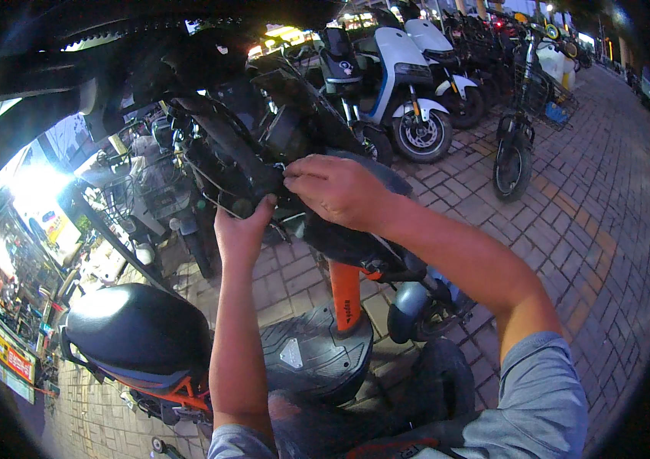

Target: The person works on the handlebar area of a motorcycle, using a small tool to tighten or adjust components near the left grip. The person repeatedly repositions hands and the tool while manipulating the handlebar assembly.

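Note:
My left hand [241,233] is closed around the black handlebar [252,164] of an electric scooter, thumb up on the near side, most of its fingers hidden. Just to the right and above, my right hand [336,187] is pinched against the same dark part; what sits between its fingertips is too small and dark to make out. Below my hands are the scooter's orange front column [346,294] and dark footboard [317,352]. Its black seat [138,325] lies to the left, above an orange frame.
White scooters [405,76] stand in a row at the back, with a small bike [515,145] further right. Other parked bikes with baskets [145,183] crowd the left, near a bright lamp [38,183]. Brick paving [570,260] runs along the right.

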The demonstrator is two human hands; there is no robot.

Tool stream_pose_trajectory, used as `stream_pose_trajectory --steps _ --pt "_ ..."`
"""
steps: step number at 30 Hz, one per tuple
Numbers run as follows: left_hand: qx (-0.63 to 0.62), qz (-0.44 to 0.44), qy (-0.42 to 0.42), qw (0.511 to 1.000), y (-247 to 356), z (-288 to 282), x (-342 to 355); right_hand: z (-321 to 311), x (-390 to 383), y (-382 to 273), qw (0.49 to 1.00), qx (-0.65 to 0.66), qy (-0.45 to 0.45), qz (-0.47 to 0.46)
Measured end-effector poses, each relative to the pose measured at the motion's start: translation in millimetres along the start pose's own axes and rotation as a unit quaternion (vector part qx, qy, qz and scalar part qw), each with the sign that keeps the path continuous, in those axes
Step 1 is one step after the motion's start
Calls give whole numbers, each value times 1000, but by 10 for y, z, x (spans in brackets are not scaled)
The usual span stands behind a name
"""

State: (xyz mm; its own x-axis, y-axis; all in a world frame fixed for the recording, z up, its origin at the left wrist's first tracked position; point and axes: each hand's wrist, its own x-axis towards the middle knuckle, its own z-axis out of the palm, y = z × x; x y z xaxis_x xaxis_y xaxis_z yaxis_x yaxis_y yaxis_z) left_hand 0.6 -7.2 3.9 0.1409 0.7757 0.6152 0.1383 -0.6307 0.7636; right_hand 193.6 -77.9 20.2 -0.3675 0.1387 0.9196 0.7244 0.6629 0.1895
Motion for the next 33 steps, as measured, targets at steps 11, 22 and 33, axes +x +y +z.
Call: stream_pose_trajectory --steps 11,22,33 --pt "-16 14 1 1000 35 15 -22 -115 2 122 997 54 -55 7" --pt "-13 -22 1 1000 40 21 -22 -128 24 143 990 96 -86 50" --pt "2 -20 -2 1000 50 6 -24 -169 413 178 978 121 -62 156"
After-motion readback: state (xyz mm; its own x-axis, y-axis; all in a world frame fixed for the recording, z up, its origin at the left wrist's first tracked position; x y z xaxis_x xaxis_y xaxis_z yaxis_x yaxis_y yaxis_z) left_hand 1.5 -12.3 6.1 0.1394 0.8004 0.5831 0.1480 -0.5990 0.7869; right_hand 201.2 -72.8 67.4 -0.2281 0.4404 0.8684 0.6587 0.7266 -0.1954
